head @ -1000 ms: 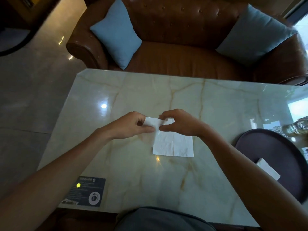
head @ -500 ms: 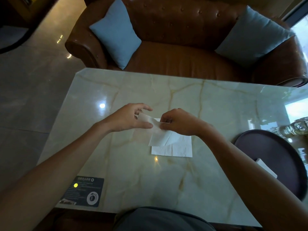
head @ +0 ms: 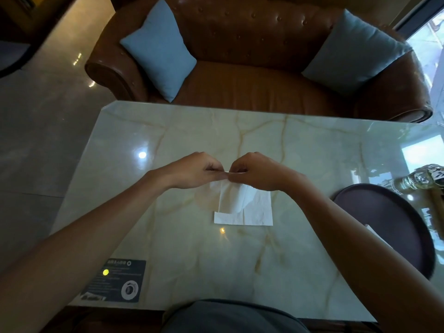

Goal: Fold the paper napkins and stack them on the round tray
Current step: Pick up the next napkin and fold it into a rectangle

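Napkin pinched at its top edge by both hands; table card's print unreadable.

White napkin, dark round tray, pale tan-veined marble table.

napkin lies mid-table; tray to its right, sofa behind.
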